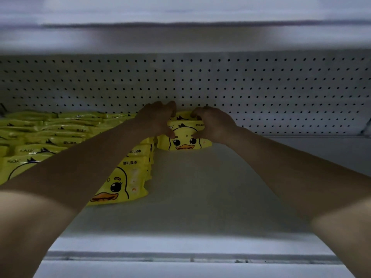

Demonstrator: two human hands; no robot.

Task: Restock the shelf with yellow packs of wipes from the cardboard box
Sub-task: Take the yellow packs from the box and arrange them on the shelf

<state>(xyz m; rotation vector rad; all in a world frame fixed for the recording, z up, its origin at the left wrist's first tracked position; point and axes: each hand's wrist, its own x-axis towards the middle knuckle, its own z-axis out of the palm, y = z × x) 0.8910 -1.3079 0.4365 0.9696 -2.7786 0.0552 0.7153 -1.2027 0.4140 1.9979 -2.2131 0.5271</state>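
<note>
Progress looks to be somewhere past the halfway mark, judging by how the shelf (200, 207) is filled. Its left part is packed from near edge to far wall with rows of yellow wipes packs (50, 137), each printed with a cartoon duck. The rightmost of these rows runs from the front pack (120, 187) back toward the pegboard panel (261, 87).

Just right of that row, at the far end, a new row is being started. A small group of held packs (184, 141) stands on edge on the shelf floor, duck face toward the camera, close against the pegboard. There seem to be at least two, but the count is unclear.

The left hand (158, 119) grips the group's upper left corner, fingers (170, 108) curled over the top and thumb on the front face. The right hand (212, 125) does the same at the upper right corner, fingers (198, 113) hooked over the top edge. Both hands hold the packs, and the step in hand appears to be squaring them up at the back.

What is left, as I judge it, is this new row from the held packs forward to the near edge, plus the bare floor to the right. The cardboard box is out of view, so how many packs remain in it cannot be told. An upper shelf (180, 37) overhangs the work.
</note>
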